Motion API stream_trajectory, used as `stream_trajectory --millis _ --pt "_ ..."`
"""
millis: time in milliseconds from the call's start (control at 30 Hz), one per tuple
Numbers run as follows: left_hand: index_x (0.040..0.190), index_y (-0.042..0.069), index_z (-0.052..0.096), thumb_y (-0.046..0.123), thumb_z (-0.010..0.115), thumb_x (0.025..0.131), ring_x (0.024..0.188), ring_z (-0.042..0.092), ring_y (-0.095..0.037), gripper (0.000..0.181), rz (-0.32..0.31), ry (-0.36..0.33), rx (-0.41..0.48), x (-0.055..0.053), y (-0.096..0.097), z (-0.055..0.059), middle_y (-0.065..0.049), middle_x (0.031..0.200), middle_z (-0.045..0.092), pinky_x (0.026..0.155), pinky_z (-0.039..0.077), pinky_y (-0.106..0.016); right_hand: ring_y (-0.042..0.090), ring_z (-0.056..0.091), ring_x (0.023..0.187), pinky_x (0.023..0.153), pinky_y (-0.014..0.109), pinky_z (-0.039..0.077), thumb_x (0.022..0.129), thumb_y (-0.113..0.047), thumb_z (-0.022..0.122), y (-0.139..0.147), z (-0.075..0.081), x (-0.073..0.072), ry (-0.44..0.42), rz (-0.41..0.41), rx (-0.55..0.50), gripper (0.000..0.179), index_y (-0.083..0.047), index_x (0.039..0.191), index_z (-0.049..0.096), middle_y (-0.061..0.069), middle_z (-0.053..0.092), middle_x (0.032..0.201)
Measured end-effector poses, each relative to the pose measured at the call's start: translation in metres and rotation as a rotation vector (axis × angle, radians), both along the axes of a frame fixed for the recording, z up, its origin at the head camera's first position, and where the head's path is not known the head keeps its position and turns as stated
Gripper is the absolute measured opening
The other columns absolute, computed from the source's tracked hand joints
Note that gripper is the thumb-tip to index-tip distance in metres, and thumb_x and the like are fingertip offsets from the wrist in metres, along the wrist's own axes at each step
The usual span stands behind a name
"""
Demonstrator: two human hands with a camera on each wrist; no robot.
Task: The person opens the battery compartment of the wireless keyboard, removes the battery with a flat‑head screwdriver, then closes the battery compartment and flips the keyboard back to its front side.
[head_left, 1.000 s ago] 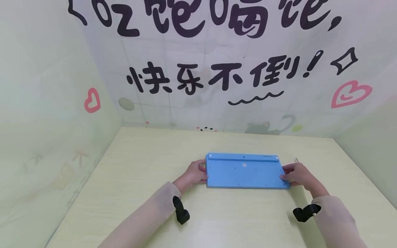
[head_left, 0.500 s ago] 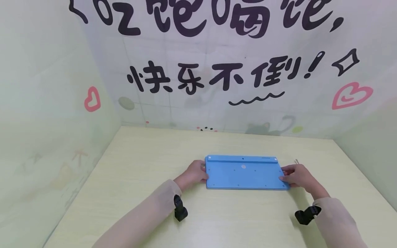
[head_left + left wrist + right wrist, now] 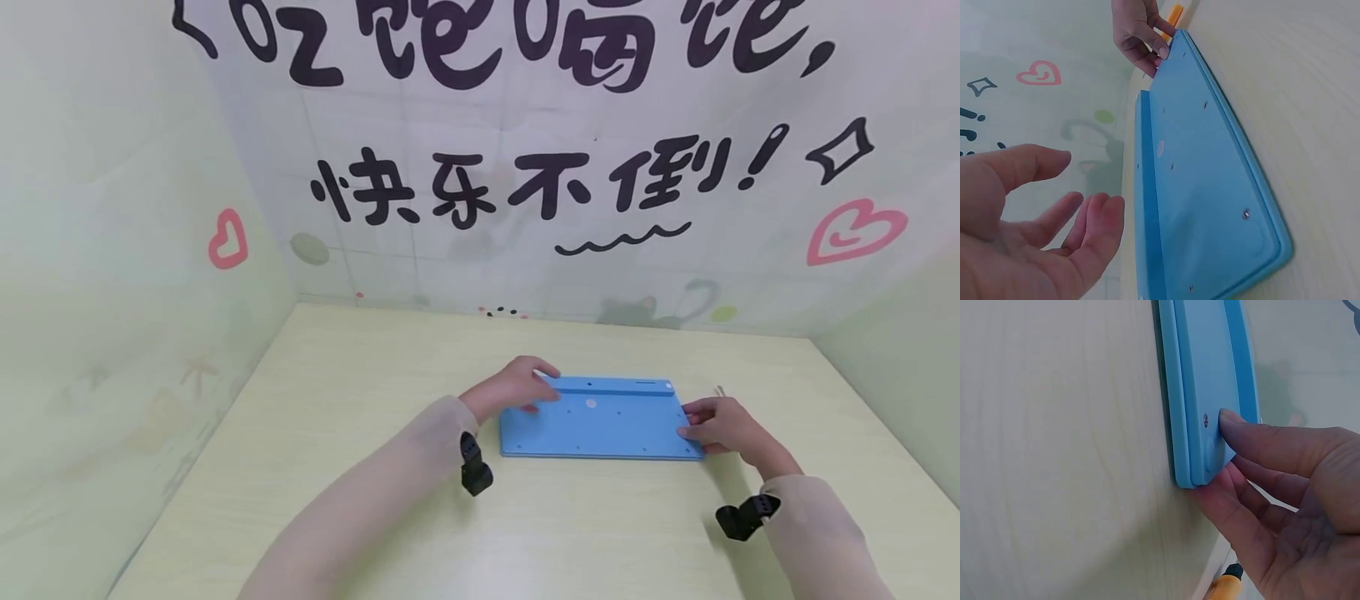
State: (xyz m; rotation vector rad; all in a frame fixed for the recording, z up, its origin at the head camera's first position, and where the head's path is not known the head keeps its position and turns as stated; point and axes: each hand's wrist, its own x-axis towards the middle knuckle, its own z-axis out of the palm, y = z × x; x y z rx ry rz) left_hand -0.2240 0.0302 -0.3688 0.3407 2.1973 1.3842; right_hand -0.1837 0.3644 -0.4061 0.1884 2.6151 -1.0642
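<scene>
Below left hand (image 3: pixel 514 388), blue panel (image 3: pixel 603 427), end pinched by right hand (image 3: pixel 726 427)

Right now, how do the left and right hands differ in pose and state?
Grip: the right hand pinches the blue panel; the left hand grips nothing, thumb and fingers apart.
Position: in the head view, the right hand is at the panel's right end; the left hand overlaps its far left corner.
Shared: both come from pale sleeves with black wrist cameras.
</scene>
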Motion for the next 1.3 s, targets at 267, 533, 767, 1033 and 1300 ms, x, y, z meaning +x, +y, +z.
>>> stream_trajectory --millis 267,533,767,1033,1300 --pt "0.124 0.009 0.056 0.018 0.064 0.087 0.086 0.056 -0.016 0.039 -0.164 0.073 -0.005 -0.008 0.041 -0.003 0.000 0.098 0.058 0.070 0.049 -0.027 0.018 0.052 0.075 0.064 0.033 0.052 0.080 -0.017 0.072 0.002 0.001 -0.002 -0.005 0.031 -0.007 0.057 0.016 0.119 0.046 0.012 0.051 0.092" --pt "0.120 0.013 0.058 0.016 0.059 0.090 0.100 0.047 -0.013 0.031 -0.012 0.200 0.008 -0.008 0.073 -0.015 -0.003 0.113 0.049 0.080 0.043 -0.028 0.018 0.053 0.076 0.065 0.034 0.052 0.079 -0.020 0.073 0.007 0.003 -0.002 -0.015 0.030 -0.005 0.059 0.014 0.119 0.046 0.012 0.051 0.094" --pt "0.117 0.014 0.059 0.016 0.059 0.089 0.096 0.043 -0.013 0.028 -0.010 0.304 -0.092 -0.011 0.085 -0.030 -0.001 0.108 0.045 0.079 0.042 -0.028 0.020 0.052 0.076 0.065 0.035 0.052 0.080 -0.017 0.071 0.004 0.005 -0.004 -0.023 0.068 -0.021 0.054 0.014 0.117 0.046 0.012 0.050 0.094" --pt "0.117 0.018 0.059 0.016 0.059 0.089 0.093 0.043 -0.014 0.028 -0.065 0.489 -0.295 -0.016 0.090 -0.033 0.000 0.105 0.046 0.079 0.042 -0.025 0.020 0.052 0.074 0.064 0.034 0.052 0.081 -0.015 0.070 0.002 0.006 -0.004 -0.038 0.079 -0.015 0.052 0.014 0.115 0.045 0.012 0.049 0.092" --pt "0.115 0.023 0.061 0.020 0.060 0.088 0.100 0.043 -0.013 0.026 -0.122 0.579 -0.407 -0.013 0.108 -0.030 0.004 0.111 0.049 0.084 0.040 -0.029 0.020 0.052 0.075 0.065 0.035 0.052 0.081 -0.017 0.070 0.004 0.003 -0.005 -0.033 0.087 -0.029 0.053 0.014 0.116 0.045 0.013 0.049 0.093"
